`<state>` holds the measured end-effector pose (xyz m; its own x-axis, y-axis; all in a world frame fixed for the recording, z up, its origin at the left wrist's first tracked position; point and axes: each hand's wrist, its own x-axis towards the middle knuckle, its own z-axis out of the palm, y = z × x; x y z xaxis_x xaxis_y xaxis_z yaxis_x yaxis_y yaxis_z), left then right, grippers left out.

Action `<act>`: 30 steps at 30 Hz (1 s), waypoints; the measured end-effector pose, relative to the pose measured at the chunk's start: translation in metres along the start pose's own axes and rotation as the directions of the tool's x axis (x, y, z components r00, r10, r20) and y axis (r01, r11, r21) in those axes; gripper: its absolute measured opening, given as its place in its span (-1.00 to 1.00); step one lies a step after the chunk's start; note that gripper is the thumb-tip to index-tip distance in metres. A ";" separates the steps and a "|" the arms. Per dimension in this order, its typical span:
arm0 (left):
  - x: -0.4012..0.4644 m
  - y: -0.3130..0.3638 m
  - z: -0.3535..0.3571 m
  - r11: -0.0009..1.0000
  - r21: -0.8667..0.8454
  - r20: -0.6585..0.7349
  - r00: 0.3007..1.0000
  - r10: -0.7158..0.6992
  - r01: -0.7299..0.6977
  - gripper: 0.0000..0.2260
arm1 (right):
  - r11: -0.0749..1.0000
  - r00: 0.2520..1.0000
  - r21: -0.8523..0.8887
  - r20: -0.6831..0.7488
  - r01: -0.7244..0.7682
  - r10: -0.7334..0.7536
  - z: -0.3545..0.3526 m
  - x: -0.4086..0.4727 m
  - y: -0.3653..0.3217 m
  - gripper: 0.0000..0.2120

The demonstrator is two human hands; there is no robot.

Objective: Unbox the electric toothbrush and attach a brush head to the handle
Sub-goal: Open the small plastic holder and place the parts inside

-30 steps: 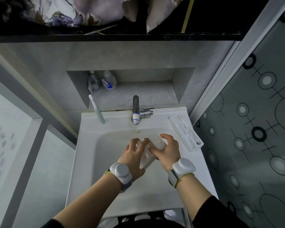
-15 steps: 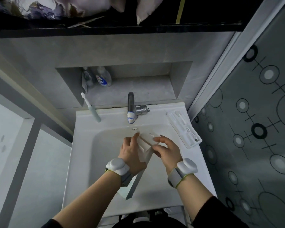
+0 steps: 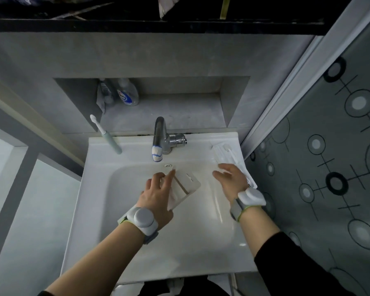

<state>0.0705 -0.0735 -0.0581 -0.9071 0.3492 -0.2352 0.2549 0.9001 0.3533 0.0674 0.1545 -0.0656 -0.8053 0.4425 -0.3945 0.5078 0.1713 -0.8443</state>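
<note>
My left hand (image 3: 158, 195) holds a white toothbrush box (image 3: 185, 188) over the sink basin (image 3: 137, 231), its hang-tab end pointing away from me. My right hand (image 3: 230, 180) is off the box, fingers spread, hovering by the right rim just in front of a clear plastic tray (image 3: 226, 155). That tray lies on the sink's right edge with white parts in it; which parts they are I cannot tell. A pale green electric toothbrush (image 3: 107, 135) with a white head leans at the sink's back left corner.
A chrome tap (image 3: 159, 142) stands at the back middle of the sink. A wall niche behind it holds a clear bottle (image 3: 127, 92) and a tube (image 3: 105, 90). A patterned glass door (image 3: 329, 146) closes in the right side.
My right hand has let go of the box and moved right toward the tray. The left hand keeps hold of the box, which now lies flatter.
</note>
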 end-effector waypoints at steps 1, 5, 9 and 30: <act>0.001 0.000 -0.001 1.000 0.012 0.007 1.000 -0.007 0.007 -0.04 | 0.985 1.000 -0.169 -0.006 0.024 -0.026 -0.010 0.014 0.000 -0.64; 0.000 -0.001 -0.004 0.998 0.051 0.044 0.999 -0.023 0.021 -0.05 | 0.735 0.998 -0.676 0.032 0.059 -0.051 -0.035 0.058 0.014 -0.33; -0.003 -0.001 -0.005 0.997 0.060 0.055 0.998 -0.042 0.038 -0.04 | 0.538 0.999 -0.843 0.037 0.015 0.030 -0.039 0.081 0.032 -0.13; -0.017 -0.015 -0.014 0.999 0.027 0.043 0.998 -0.044 0.043 -0.06 | 0.450 0.991 -0.885 0.137 0.122 0.001 -0.030 0.074 0.022 0.02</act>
<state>0.0771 -0.0962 -0.0463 -0.9021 0.3199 -0.2895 0.2245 0.9211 0.3182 0.0283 0.2172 -0.1030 -0.8389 0.3177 -0.4419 0.4010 0.9098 -0.1073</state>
